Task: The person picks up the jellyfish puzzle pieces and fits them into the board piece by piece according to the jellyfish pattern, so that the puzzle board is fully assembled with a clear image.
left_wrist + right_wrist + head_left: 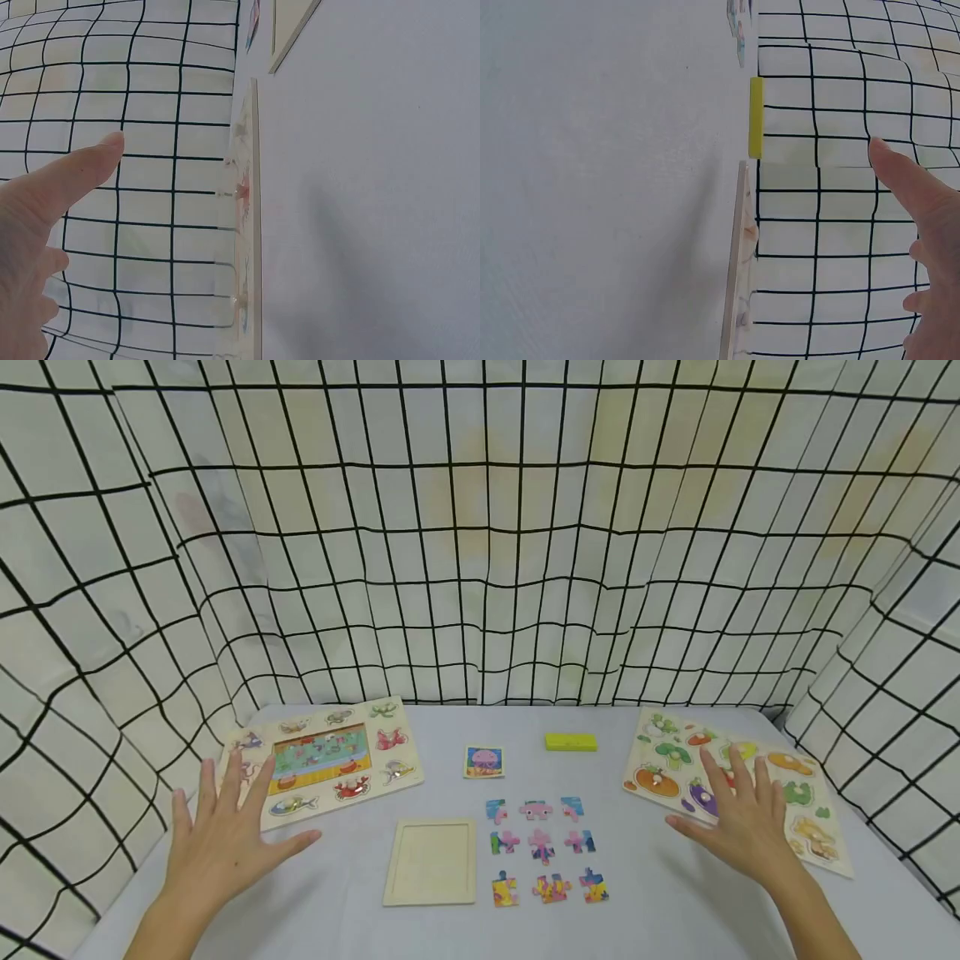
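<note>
Fingers spread, my left hand hovers over the table's left side, nearest a wooden sea-animal peg board. Its thumb points inward, and nothing is held. On the other side my right hand is likewise spread and holds nothing, partly covering a vegetable peg board. Between the hands lie a square wooden puzzle tray and several loose jigsaw pieces in rows, pink, blue and yellow. Behind them is a small picture card with a pink sea creature. In the left wrist view the thumb stays above the board.
A yellow-green block sits at the back, right of the card. White cloth with a black grid walls in the back and both sides of the white table.
</note>
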Demonstrator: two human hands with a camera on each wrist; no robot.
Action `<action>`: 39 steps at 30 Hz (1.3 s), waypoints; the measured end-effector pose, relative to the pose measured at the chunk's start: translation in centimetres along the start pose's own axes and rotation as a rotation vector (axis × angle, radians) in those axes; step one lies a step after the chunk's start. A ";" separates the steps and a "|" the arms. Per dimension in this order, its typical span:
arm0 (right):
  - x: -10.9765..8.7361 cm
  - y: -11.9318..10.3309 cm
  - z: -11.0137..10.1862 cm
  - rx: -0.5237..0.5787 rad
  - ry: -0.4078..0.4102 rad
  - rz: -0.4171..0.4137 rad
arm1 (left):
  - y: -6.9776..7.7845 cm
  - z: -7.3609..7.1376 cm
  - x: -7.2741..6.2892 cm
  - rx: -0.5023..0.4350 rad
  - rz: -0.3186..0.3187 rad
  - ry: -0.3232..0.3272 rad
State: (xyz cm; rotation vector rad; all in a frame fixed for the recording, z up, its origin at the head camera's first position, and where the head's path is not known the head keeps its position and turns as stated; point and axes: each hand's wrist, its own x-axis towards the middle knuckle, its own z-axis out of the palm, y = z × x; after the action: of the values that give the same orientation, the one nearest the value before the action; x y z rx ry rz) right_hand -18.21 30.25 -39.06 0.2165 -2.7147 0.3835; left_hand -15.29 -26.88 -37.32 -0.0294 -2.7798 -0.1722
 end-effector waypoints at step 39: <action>2.7 -5.5 3.7 0.037 0.005 -0.164 | 4.0 1.9 1.1 -0.128 0.040 -0.050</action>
State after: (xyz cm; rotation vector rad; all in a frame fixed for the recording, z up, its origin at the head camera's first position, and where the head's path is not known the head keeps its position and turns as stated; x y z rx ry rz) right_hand -20.84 23.66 -40.01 0.4448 -2.6623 0.3852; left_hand -16.82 -22.65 -38.26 -0.1233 -2.8112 -0.3427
